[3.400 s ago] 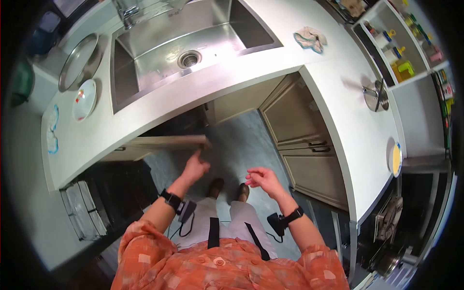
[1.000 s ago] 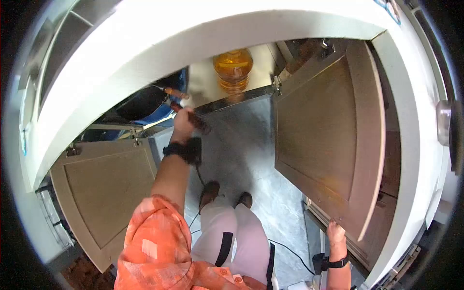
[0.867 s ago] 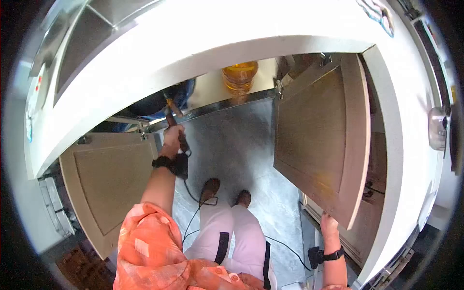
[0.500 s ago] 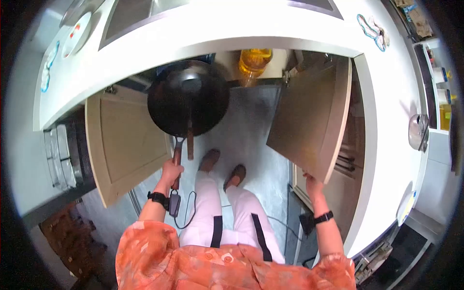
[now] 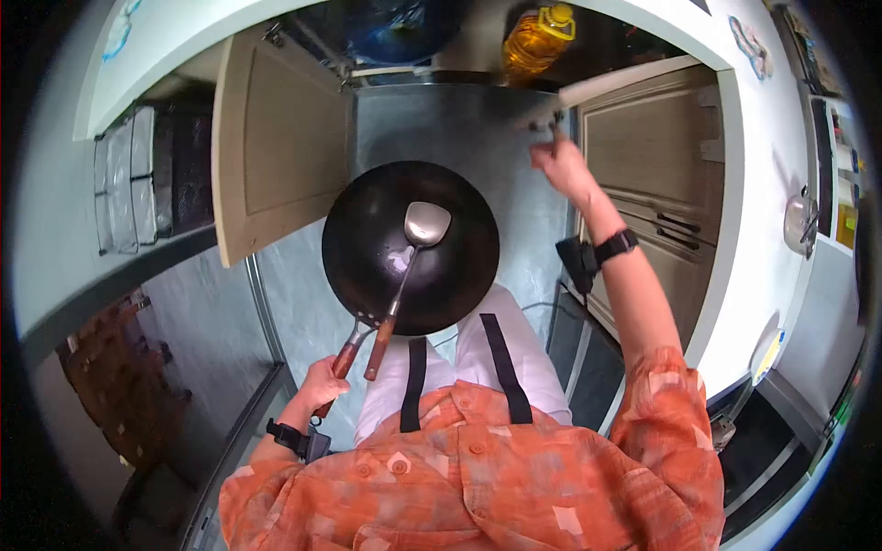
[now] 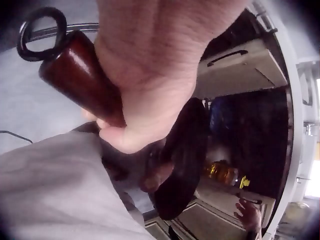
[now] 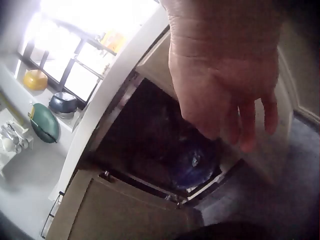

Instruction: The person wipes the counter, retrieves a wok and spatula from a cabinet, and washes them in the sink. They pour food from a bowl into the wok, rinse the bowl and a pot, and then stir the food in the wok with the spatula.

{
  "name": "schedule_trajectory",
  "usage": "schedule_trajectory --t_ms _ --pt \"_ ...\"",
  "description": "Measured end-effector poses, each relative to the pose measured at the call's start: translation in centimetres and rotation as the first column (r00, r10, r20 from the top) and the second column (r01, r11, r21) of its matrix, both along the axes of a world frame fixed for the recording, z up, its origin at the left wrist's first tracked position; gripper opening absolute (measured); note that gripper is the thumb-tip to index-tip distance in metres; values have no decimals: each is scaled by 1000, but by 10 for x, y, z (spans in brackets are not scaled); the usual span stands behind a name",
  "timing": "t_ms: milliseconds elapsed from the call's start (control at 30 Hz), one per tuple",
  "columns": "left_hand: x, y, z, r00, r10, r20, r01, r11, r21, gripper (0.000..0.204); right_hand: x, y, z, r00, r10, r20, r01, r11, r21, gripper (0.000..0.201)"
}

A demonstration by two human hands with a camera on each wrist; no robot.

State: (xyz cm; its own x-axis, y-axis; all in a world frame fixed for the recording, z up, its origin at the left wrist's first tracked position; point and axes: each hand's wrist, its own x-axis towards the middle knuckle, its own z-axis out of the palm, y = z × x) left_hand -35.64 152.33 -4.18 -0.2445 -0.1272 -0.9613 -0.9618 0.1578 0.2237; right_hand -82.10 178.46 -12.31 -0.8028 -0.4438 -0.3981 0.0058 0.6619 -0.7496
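Observation:
A black wok [image 5: 367, 216] is held over the person's thighs in the head view, a metal spatula [image 5: 427, 224] lying in it with its wooden handle over the rim. The left hand [image 5: 322, 386] grips the wok's brown handle [image 5: 345, 360]; the left wrist view shows fingers of the left hand [image 6: 150, 85] curled round that handle [image 6: 80, 72]. By the free edge of the right cabinet door [image 5: 634, 81] is the right hand [image 5: 567, 170], its fingers loosely extended in the right wrist view [image 7: 225, 95]. Contact with the door cannot be told.
Inside the cabinet stands an oil bottle [image 5: 536, 44] with a yellow cap, and a dark blue item [image 5: 400, 32] is to its left. The left cabinet door [image 5: 280, 142] stands open. A cloth [image 5: 751, 48] and a metal pot [image 5: 801, 223] are on the right counter.
The left hand has drawn the wok out from the cabinet toward the body. The right door has swung inward, and the right hand has moved forward from its lower edge.

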Motion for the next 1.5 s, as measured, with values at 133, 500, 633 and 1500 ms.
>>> schedule_trajectory --t_ms 133,500,633,1500 --pt "39 -9 17 999 -46 16 47 998 -42 28 10 -66 41 985 117 -130 -125 990 -58 47" --pt "137 -37 -4 989 -115 -93 97 978 -186 32 198 -299 149 333 589 -737 -811 577 95 42" --pt "181 -45 -8 992 -65 -112 41 978 -203 34 243 -345 118 184 634 -751 -845 493 209 40" --pt "100 -82 99 978 -118 -174 51 936 -348 31 56 -75 179 614 748 -253 -400 571 717 23"
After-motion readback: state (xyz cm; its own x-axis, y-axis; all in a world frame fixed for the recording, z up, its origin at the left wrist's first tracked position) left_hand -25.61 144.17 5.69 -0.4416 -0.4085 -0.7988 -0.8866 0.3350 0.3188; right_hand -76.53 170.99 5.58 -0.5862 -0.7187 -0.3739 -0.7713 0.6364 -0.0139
